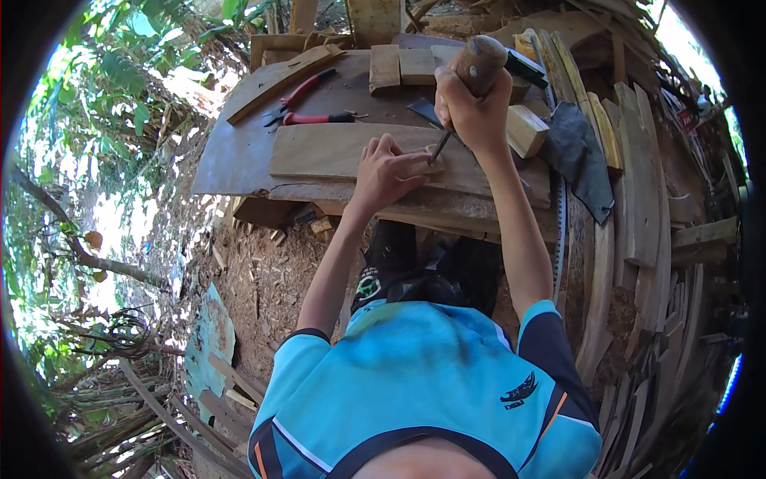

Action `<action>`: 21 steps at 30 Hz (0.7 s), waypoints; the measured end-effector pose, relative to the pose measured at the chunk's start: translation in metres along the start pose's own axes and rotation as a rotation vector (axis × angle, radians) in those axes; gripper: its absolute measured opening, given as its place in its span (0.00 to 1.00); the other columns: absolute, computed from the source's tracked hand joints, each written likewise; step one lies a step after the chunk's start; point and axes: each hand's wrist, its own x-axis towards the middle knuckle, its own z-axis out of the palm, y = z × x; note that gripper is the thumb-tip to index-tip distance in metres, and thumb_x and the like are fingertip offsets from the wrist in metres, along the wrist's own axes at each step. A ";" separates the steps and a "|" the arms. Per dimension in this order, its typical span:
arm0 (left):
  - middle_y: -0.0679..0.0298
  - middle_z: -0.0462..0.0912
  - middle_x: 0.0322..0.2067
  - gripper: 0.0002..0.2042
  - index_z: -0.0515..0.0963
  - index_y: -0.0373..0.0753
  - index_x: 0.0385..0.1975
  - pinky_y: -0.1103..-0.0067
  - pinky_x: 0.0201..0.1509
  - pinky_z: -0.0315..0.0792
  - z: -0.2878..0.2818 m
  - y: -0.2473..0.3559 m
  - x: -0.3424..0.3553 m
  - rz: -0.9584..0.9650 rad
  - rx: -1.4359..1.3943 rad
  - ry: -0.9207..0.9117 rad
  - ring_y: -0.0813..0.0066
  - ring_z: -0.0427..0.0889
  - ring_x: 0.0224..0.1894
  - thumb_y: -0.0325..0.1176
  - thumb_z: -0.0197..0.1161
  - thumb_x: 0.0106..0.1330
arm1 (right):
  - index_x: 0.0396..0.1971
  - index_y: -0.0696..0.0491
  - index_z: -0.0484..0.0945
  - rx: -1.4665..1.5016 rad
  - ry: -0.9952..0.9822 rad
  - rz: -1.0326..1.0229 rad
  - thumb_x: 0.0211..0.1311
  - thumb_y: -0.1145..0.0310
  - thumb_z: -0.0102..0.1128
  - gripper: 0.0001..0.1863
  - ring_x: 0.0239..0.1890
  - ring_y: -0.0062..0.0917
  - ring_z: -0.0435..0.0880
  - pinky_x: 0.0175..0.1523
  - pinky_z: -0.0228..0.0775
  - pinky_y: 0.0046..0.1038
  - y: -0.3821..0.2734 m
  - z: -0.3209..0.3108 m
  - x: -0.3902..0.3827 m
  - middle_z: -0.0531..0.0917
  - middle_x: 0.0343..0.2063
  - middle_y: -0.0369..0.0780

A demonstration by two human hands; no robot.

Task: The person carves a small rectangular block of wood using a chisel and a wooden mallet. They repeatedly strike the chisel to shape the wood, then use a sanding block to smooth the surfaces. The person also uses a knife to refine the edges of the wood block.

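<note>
My right hand [477,112] is closed around the thick wooden handle [482,62] of a chisel, its narrow dark shaft [440,146] slanting down to the left. The shaft's tip meets a small piece of pale wood [415,166] lying on a long brown board [319,153]. My left hand [381,172] grips that small piece from the left, fingers bent over it close to the tip. Exactly where the tip enters the wood is too small to make out.
Red-handled pliers [307,118] lie open on the workbench [231,164], beside a wooden strip [283,82]. Wood blocks [384,67] line the far side. A pale block [527,130] and a dark cloth [576,156] are at right, by stacked planks [638,191].
</note>
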 end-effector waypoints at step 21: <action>0.62 0.70 0.30 0.24 0.80 0.42 0.36 0.70 0.45 0.56 0.006 -0.001 -0.003 -0.001 0.115 0.152 0.65 0.68 0.40 0.47 0.71 0.39 | 0.25 0.57 0.72 -0.152 -0.071 -0.065 0.43 0.73 0.58 0.07 0.17 0.14 0.70 0.23 0.63 0.21 -0.018 0.024 -0.007 0.73 0.13 0.33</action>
